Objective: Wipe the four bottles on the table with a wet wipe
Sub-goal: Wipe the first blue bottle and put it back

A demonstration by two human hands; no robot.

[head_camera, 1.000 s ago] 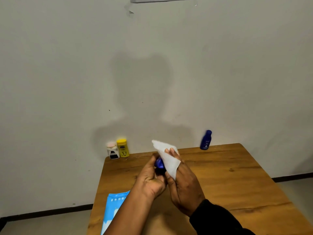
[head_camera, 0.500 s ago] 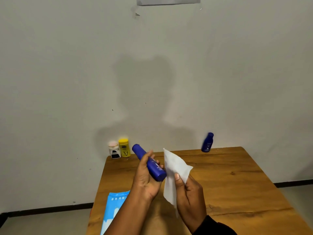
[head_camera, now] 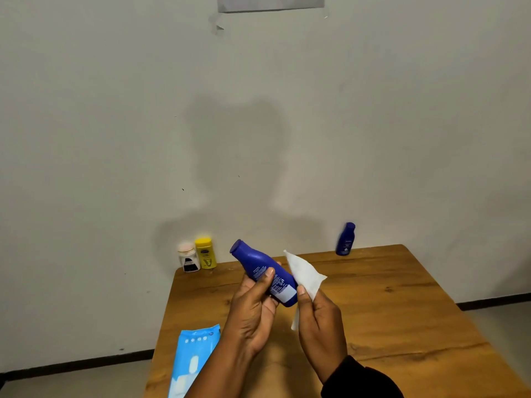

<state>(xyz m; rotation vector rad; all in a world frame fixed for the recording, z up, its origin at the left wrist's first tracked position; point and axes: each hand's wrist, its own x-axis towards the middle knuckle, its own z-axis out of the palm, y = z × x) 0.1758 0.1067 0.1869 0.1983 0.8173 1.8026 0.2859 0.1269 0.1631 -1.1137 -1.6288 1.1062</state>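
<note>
The left hand (head_camera: 253, 308) is wrapped around a smooth, glossy blue plastic bottle (head_camera: 264, 272), thumb pressed across its printed back label, and holds it above the wooden table (head_camera: 388, 317), tilted so the rounded cap end points up and away toward the wall (head_camera: 115, 139). The bottle narrows at the shoulder and widens to a flat base, which sits just beside the right hand (head_camera: 319, 320). That hand pinches a thin white wet wipe (head_camera: 306, 275) between thumb and fingers; the sheet is creased and stands up in a soft, pointed fold that touches or nearly touches the bottle's lower side, I cannot tell which. A black sleeve (head_camera: 359, 380) covers the right wrist. The table is warm brown timber with visible grain and dark knots. At its far left corner, against the wall, a stubby white jar (head_camera: 188, 258) and a yellow capped bottle (head_camera: 205, 253) stand upright, touching or nearly so. At the far edge toward the right, well apart from those two, a small dark blue bottle (head_camera: 345, 239) stands upright. Near the table's front left edge lies a flat, shiny light-blue wipes pack (head_camera: 192, 360).
</note>
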